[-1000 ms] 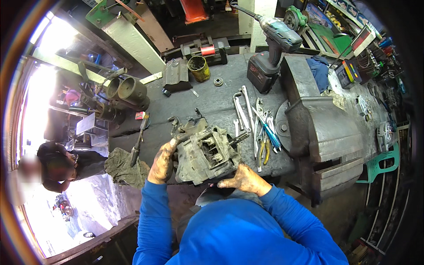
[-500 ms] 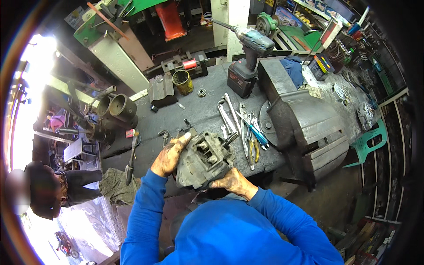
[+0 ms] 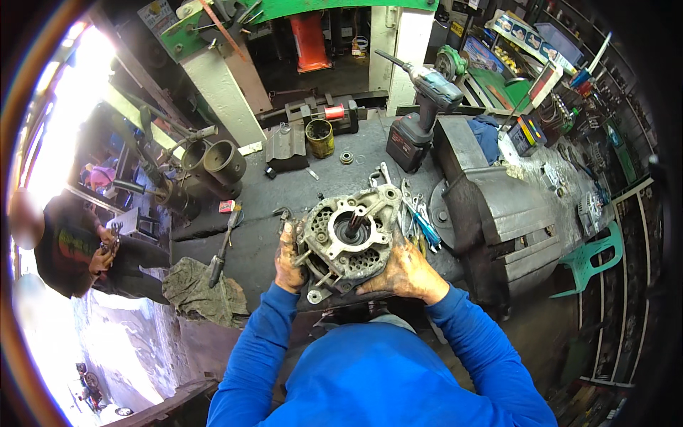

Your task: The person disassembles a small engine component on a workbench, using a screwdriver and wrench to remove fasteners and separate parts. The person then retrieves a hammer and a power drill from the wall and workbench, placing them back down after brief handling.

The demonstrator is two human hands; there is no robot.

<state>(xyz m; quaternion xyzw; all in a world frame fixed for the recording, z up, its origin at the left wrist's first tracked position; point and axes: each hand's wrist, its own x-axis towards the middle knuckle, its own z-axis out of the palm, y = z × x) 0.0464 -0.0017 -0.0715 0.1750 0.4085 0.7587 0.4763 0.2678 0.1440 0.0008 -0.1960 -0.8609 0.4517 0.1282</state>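
Both hands [image 3: 411, 274] wrapped round a grimy metal housing [image 3: 341, 249], shaft [image 3: 353, 225] poking out the middle, rag [image 3: 203, 290] over left on the tabletop [image 3: 277, 191]

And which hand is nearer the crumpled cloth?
Left: the left hand is right of the cloth, at the left of the metal housing; the right hand is farther, at its right.

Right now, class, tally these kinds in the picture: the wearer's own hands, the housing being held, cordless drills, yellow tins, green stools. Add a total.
Hands: 2 (left hand, right hand)
Housing: 1
Drill: 1
Tin: 1
Stool: 1
Total: 6
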